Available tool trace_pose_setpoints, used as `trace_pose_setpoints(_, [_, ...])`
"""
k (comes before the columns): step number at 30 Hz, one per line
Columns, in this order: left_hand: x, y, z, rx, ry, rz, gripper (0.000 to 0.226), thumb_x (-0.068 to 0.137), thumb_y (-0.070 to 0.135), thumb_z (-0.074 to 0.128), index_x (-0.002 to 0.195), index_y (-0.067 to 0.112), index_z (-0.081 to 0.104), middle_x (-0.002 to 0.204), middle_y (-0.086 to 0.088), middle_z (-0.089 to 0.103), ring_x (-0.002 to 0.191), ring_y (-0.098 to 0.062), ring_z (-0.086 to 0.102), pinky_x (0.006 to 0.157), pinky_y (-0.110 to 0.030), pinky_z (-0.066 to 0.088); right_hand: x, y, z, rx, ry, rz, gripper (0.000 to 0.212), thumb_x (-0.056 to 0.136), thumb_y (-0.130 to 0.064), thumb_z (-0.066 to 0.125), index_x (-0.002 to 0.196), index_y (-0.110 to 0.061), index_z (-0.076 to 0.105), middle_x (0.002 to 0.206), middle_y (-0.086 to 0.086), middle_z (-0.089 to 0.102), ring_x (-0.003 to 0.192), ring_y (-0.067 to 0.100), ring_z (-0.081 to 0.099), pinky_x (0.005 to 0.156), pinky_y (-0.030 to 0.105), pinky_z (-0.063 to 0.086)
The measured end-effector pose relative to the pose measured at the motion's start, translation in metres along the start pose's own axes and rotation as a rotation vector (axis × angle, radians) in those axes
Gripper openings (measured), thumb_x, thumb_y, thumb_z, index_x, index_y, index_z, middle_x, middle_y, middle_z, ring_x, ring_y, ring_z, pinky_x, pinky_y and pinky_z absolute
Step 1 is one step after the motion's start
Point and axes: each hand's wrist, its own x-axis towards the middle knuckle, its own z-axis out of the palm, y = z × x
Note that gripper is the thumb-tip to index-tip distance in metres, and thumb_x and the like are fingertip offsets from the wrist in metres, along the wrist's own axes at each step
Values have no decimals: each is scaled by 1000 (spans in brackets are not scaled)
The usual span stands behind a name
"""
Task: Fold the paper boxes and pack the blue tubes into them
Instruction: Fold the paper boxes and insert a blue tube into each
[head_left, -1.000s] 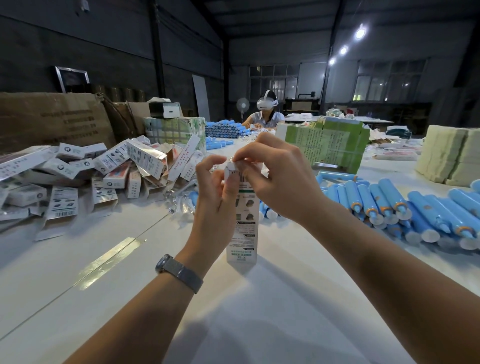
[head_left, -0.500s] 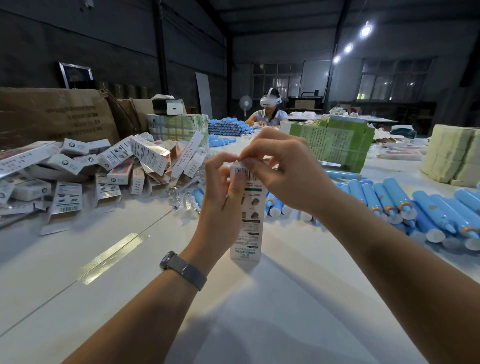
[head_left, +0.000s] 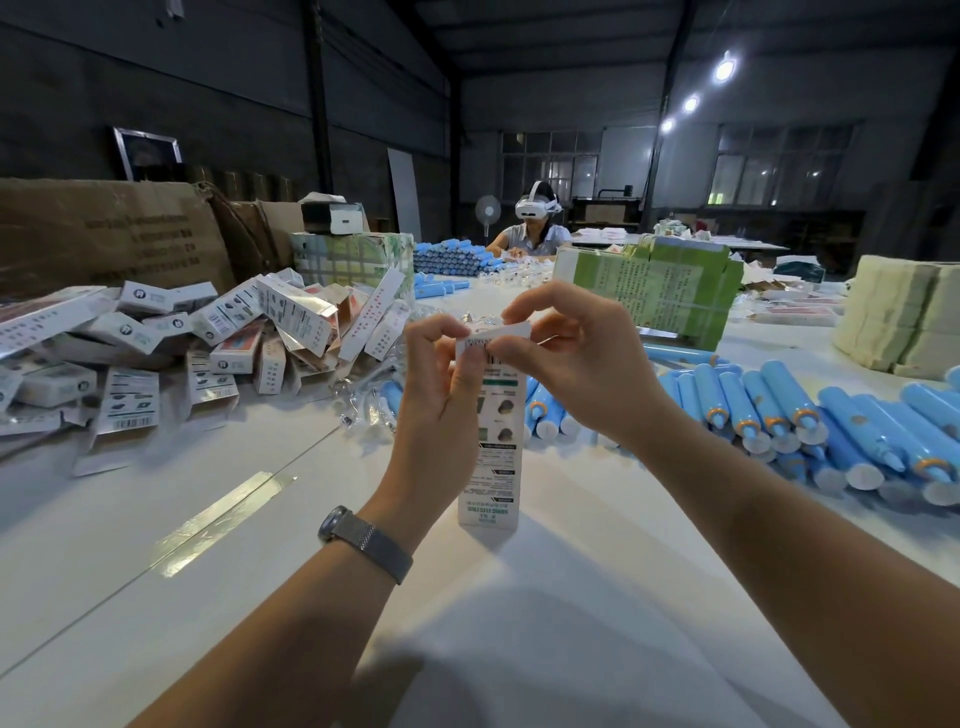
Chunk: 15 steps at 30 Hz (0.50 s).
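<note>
A tall white paper box (head_left: 492, 467) with green and black print stands upright on the white table (head_left: 519, 623), in the middle of the view. My left hand (head_left: 439, 405) grips its upper left side. My right hand (head_left: 576, 364) pinches the top flap, which sticks up between my fingers. Blue tubes (head_left: 779, 415) with white caps lie in a row on the table to the right, some just behind the box. What is inside the box is hidden.
A heap of folded white boxes (head_left: 208, 332) fills the left side. Green bundles of flat cartons (head_left: 660, 291) stand behind my hands, cream stacks (head_left: 904, 322) at the right. Brown cardboard cartons (head_left: 104, 234) line the far left. Another person (head_left: 535, 228) sits at the table's far end.
The view has shifted slightly. My right fingers have lifted the box's top flap a little; both hands stay on the upright box.
</note>
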Motion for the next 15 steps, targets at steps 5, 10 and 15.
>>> trace_pose_setpoints(5, [1,3,1,-9,25,-10,13,105,21,42,105,34,39,92,-26,54,74,-37,60,61,-43,52,-4,4,6,-24,86,-90,17,80,-21,80,88,-10,69,86,-7,65,67,14,66,62,35,58])
trace_pose_setpoints(10, [-1,6,2,20,19,-9,10,106,21,41,107,30,38,93,-29,53,80,-47,59,66,-55,52,-3,6,3,-29,83,-120,18,79,-19,80,88,-5,72,89,2,68,71,16,66,65,32,58])
trace_pose_setpoints(15, [-3,4,0,34,-19,-10,10,104,28,40,113,31,41,94,-12,60,78,-16,66,65,-28,56,-2,4,-1,-23,59,-119,20,78,-19,80,88,-3,74,91,6,68,79,19,66,67,37,58])
